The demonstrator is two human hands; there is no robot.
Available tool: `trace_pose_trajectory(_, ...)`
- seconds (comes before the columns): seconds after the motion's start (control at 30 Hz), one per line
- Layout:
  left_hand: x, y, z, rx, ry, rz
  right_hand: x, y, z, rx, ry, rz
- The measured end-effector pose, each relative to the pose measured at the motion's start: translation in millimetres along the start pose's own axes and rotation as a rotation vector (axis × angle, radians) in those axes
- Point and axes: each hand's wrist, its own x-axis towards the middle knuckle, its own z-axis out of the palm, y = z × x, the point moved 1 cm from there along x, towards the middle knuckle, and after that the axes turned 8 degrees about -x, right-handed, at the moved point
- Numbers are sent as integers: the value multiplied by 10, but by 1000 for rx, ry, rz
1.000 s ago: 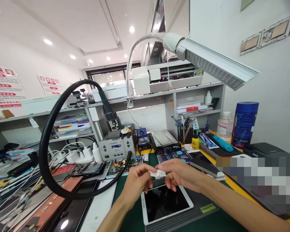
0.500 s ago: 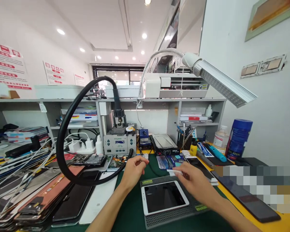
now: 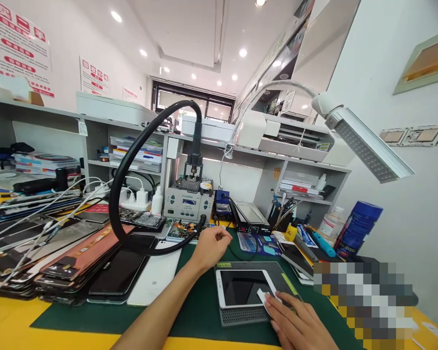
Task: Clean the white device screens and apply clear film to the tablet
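Observation:
A white-framed tablet lies screen up on a grey perforated mat. My right hand presses a small folded white wipe against the lower right of its dark screen, with the fingers stretched over the wipe. My left hand hovers beyond the tablet's upper left corner. Its thumb and fingertips are drawn together; whatever they may hold is too small to make out.
A thick black hose loops from the hot-air station on the left. Stacked phone screens and a white phone back lie left of the left arm. A lamp head hangs upper right.
My right hand has come down and nearer with the white wipe, from above the mat onto the tablet's screen. The left hand stays pinched in about the same place. The view has tilted.

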Motion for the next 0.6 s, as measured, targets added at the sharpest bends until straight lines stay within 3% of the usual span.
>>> trace_pose_trajectory(0.13,2,-15,9,24,-22,3,-34,-15,-23,-28,-35,41)
trace_pose_trajectory(0.33,-14,-21,42,76,-69,21,-68,15,-80,-36,-218,178)
trace_pose_trajectory(0.6,28,-116,34,149,-67,23,178,-16,-227,74,-358,340)
